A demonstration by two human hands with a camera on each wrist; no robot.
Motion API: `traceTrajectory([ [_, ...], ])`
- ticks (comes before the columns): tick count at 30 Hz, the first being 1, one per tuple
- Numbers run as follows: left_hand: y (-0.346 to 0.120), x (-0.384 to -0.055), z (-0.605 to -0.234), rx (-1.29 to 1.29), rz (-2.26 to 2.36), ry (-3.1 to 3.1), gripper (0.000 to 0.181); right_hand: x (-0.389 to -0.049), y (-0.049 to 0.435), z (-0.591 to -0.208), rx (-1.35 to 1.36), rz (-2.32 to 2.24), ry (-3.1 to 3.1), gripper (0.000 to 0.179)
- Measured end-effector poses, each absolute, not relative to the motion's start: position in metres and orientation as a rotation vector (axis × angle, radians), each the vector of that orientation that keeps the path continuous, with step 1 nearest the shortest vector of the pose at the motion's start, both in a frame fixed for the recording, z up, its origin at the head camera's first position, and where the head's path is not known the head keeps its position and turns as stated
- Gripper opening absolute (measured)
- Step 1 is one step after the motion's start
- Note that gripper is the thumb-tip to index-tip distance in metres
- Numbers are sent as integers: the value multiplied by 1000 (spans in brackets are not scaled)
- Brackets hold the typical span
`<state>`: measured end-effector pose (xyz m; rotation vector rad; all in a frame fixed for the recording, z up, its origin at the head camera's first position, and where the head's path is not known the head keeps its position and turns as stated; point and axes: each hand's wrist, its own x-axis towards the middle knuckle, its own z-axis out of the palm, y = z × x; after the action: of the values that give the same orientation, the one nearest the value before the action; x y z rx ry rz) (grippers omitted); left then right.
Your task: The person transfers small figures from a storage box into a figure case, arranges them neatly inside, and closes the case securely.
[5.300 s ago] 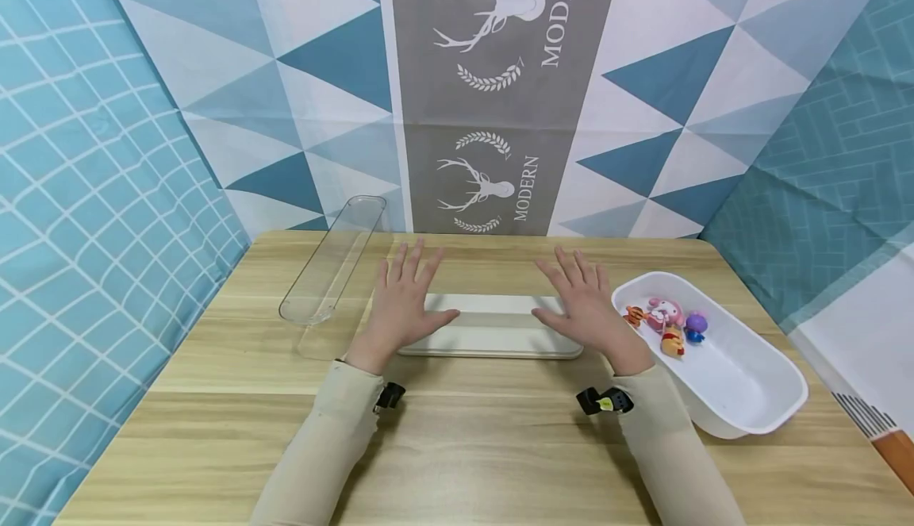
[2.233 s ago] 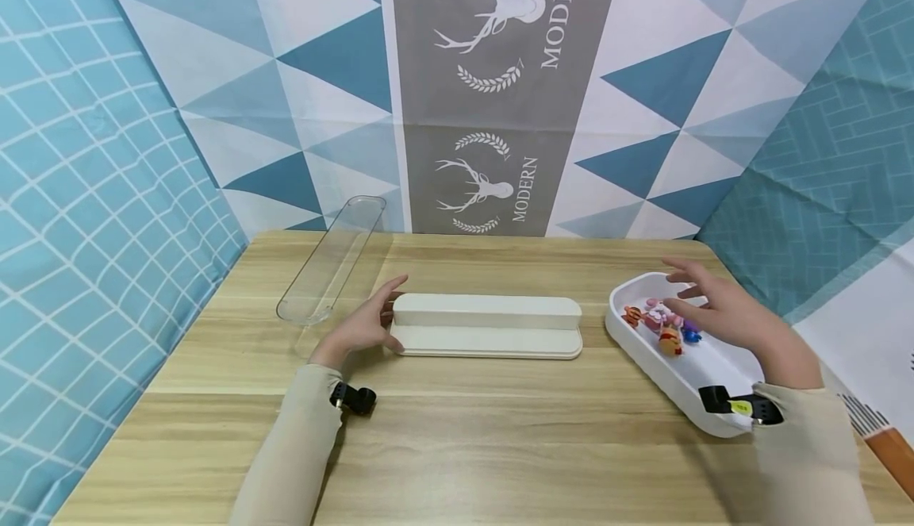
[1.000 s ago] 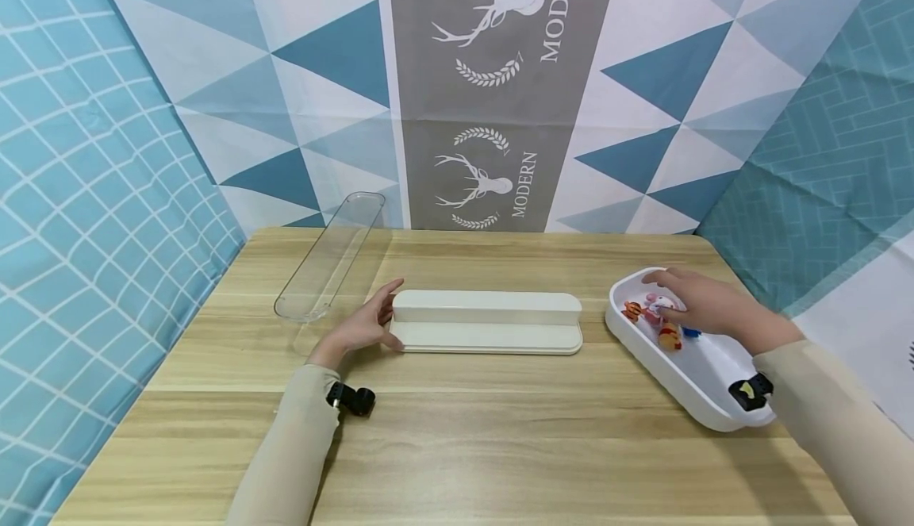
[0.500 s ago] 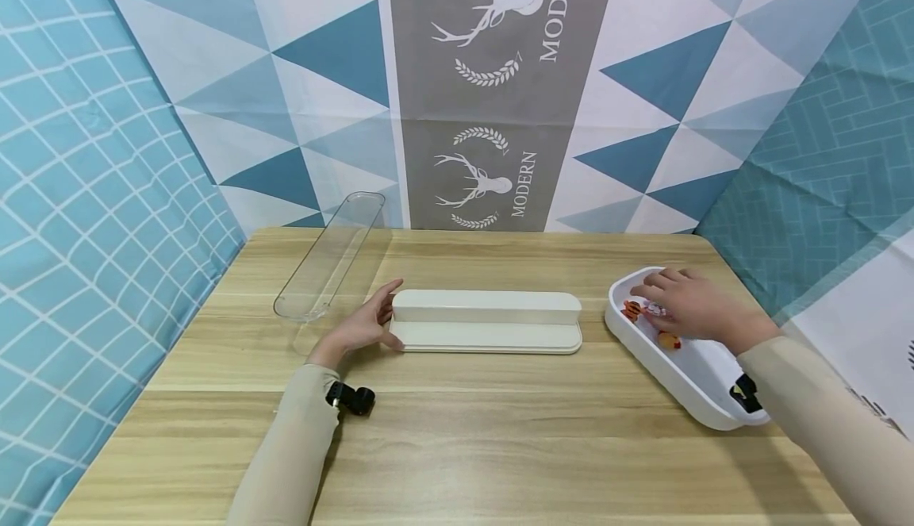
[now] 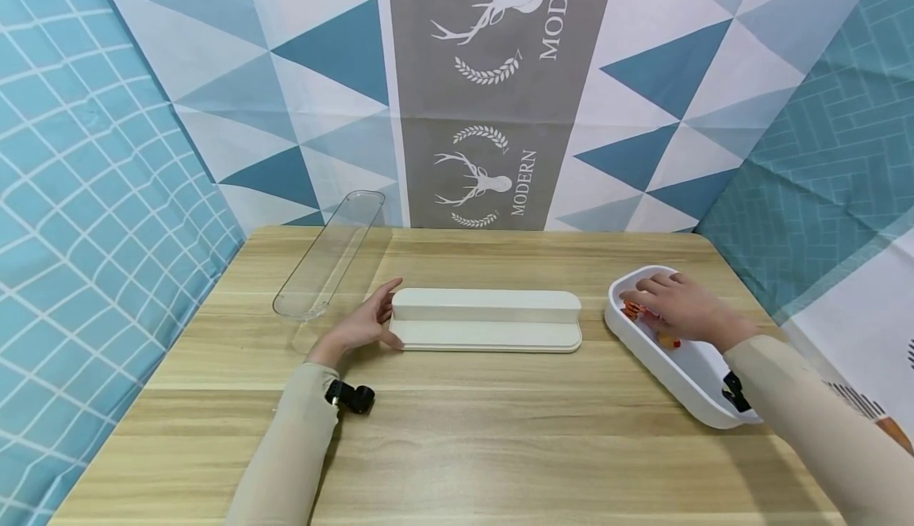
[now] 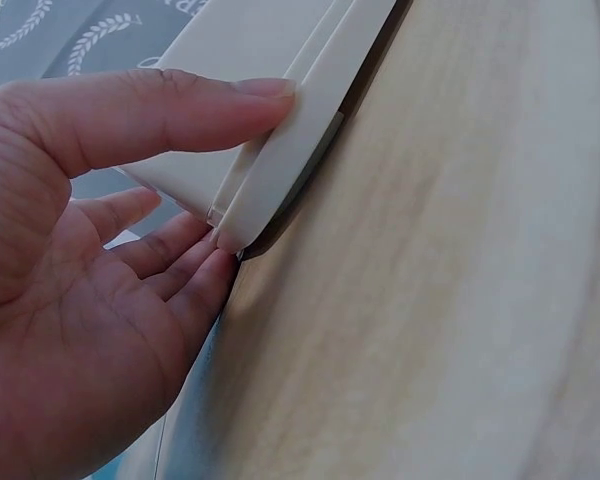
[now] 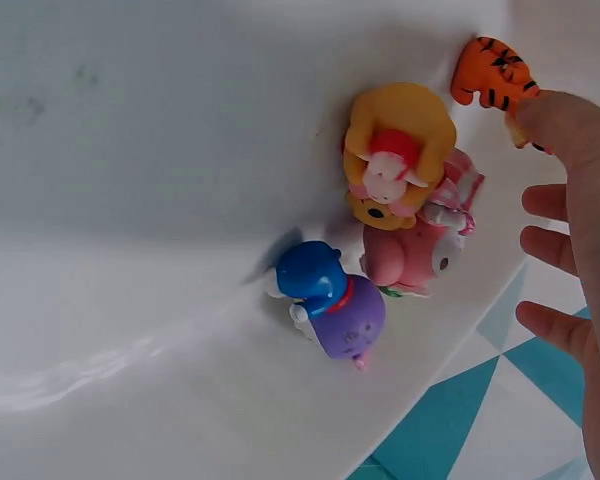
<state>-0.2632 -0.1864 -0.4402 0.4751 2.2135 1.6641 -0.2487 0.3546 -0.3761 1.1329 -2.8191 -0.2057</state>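
Observation:
My left hand (image 5: 364, 324) holds the left end of a long cream-white stepped plastic piece (image 5: 485, 334). In the left wrist view its thumb lies on the front edge and the fingers touch the end. My right hand (image 5: 678, 308) reaches into a white tub (image 5: 650, 359). In the right wrist view, the thumb touches an orange tiger figurine (image 7: 495, 75), while the other fingers are spread apart. Beside the tiger lie a yellow bear figurine (image 7: 410, 115), a pink figurine (image 7: 405, 260) and a blue-and-purple figurine (image 7: 350, 315), which the hand hides in the head view.
A long clear plastic container (image 5: 332, 260) stands at the back left of the wooden table (image 5: 457, 431), near the left hand. Patterned sheets (image 5: 485, 97) hang behind the table and at its sides. A black camera (image 5: 350, 397) is strapped to the left wrist.
Both hands began over the cream-white piece. The left moved to its left end and stayed there. The right went to the tub, lowered among the figurines and shifted left to the tiger.

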Motion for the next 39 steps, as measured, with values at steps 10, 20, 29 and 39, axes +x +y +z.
traceTrajectory([
  [10,-186,-265,-441,475,1686,2179,120,-254,355,-383,1047,-132,-2937,49],
  [20,-186,-264,-441,466,1680,2188,121,-254,353,-389,1043,97,-2862,41],
  [29,-186,-263,-442,470,1698,2164,120,-252,354,-394,904,506,-2945,34],
  [39,-186,-264,-441,469,1705,2167,120,-254,357,-395,791,731,-2977,33],
])
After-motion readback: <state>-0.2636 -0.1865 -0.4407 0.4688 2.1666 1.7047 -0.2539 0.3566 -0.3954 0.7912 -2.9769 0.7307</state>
